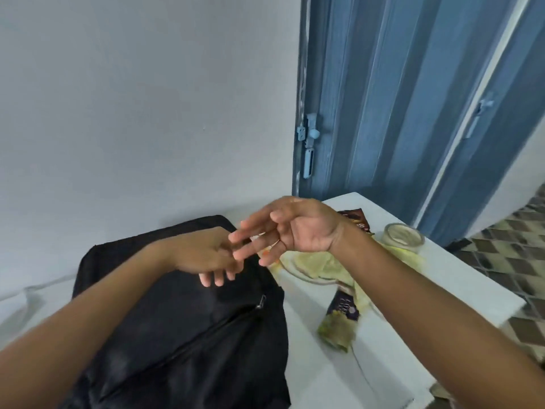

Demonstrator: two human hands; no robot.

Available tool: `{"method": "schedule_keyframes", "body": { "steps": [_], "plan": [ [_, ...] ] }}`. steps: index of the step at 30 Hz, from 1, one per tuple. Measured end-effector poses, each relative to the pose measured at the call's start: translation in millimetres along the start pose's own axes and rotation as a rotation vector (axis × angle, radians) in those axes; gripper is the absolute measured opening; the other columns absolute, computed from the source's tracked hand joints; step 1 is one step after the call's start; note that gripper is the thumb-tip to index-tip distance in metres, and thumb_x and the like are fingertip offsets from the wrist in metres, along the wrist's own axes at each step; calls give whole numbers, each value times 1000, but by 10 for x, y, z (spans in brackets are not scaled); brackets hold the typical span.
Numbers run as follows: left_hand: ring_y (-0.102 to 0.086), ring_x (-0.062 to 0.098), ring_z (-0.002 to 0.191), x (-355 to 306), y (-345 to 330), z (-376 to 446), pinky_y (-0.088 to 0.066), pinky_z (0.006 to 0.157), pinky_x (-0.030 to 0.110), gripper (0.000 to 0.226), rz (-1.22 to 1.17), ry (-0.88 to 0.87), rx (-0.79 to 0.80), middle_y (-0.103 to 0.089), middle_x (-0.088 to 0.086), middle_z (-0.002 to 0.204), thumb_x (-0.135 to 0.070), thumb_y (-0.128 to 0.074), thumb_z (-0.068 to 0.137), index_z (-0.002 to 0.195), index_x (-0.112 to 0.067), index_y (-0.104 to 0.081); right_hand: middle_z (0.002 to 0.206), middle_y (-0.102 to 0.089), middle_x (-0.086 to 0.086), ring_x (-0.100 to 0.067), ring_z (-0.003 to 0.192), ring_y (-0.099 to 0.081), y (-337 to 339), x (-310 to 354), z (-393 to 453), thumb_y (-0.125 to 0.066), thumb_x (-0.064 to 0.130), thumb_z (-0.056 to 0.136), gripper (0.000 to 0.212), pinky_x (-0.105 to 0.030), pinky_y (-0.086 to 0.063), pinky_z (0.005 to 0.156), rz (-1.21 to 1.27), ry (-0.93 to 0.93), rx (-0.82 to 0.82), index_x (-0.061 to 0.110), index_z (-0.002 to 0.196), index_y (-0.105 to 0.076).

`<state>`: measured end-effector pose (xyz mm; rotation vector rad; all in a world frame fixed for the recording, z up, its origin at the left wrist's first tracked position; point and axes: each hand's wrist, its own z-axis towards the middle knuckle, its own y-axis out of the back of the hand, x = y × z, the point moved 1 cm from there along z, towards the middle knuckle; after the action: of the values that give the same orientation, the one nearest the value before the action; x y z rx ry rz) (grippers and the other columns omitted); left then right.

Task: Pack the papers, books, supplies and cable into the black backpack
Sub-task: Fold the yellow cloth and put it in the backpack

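The backpack is lying zipped at near left on the table. Both the left hand and right hand are hovering above it, fingers loose, grasping nothing. No papers, books or cable are showing; packing is probably finished.

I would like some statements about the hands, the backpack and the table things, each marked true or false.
1. Both hands hold nothing. True: the left hand and the right hand have relaxed, straight fingers.
2. The black backpack hangs on the door. False: it lies on the white table.
3. A glass jar stands on the table to the right of the hands. True.
4. The backpack's visible zipper is wide open, with books showing. False: the zipper looks closed and no books show.
5. The door is red. False: it is blue.
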<state>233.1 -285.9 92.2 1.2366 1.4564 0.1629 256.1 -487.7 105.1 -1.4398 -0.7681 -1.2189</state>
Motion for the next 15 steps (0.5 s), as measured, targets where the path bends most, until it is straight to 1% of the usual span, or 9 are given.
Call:
{"method": "schedule_keyframes", "body": {
  "steps": [1, 3, 4, 5, 6, 7, 10, 13, 15],
  "plan": [
    [-69, 22, 71, -49, -64, 179, -55, 59, 30, 13, 5, -19, -31, -70, 6, 82, -7, -53, 88, 84, -13, -64, 119, -65, -15, -37, 110, -62, 210, -36, -158, -56, 23, 88, 34, -39, -57, 82, 43, 18, -135, 4, 114, -66],
    [-67, 17, 67, -168, -210, 487, -53, 56, 28, 9, -31, -33, -97, -70, 3, 76, -9, -55, 83, 84, -15, -62, 113, -68, -18, -34, 98, -68, 668, -162, -486, -54, 16, 90, 23, -37, -58, 74, -47, 50, -614, 6, 106, -67],
    [-66, 15, 65, -249, -300, 653, -52, 56, 27, 8, -64, -41, -129, -69, 0, 73, -11, -56, 80, 84, -15, -62, 109, -69, -18, -30, 90, -70, 909, -246, -698, -56, 11, 90, 16, -36, -58, 72, -282, 51, -924, 7, 100, -68],
    [-65, 14, 64, -321, -391, 807, -51, 56, 26, 9, -85, -51, -169, -68, -2, 70, -14, -57, 77, 83, -14, -63, 104, -71, -15, -26, 85, -69, 1114, -346, -907, -58, 8, 89, 13, -35, -57, 72, -615, 11, -1201, 10, 96, -69],
    [-65, 13, 66, -404, -500, 1034, -50, 59, 24, 8, -84, -59, -216, -67, -5, 71, -15, -58, 77, 83, -14, -63, 99, -72, -12, -24, 83, -68, 1343, -432, -1157, -59, 8, 87, 14, -33, -55, 73, -935, -92, -1363, 12, 93, -70],
    [-65, 13, 71, -470, -609, 1270, -49, 64, 23, 5, -37, -69, -269, -66, -8, 74, -15, -60, 79, 83, -16, -64, 94, -71, -9, -25, 84, -65, 1528, -523, -1395, -58, 9, 85, 15, -31, -51, 71, -1143, -241, -1419, 15, 92, -70],
    [-62, 20, 95, -567, -942, 1946, -46, 81, 26, 13, 193, -38, -414, -65, -5, 93, -19, -62, 85, 97, -17, -64, 87, -68, -6, -30, 86, -62, 1845, -773, -1899, -56, 17, 83, 12, -29, -39, 63, -1422, -590, -1311, 17, 89, -66],
    [-51, 24, 118, -620, -1228, 2453, -42, 98, 36, 39, 333, 93, -484, -60, 1, 124, -35, -60, 87, 123, -21, -56, 79, -69, -7, -32, 89, -59, 1969, -887, -2031, -62, 20, 77, 9, -35, -43, 67, -1729, -632, -1126, 15, 82, -68],
    [-44, 24, 125, -659, -1343, 2631, -38, 101, 42, 49, 428, 182, -505, -54, 1, 133, -42, -57, 88, 132, -24, -48, 61, -67, -5, -32, 79, -58, 1996, -952, -2006, -75, 22, 62, 9, -38, -45, 66, -1854, -652, -1049, 17, 66, -68]
  ]
}}
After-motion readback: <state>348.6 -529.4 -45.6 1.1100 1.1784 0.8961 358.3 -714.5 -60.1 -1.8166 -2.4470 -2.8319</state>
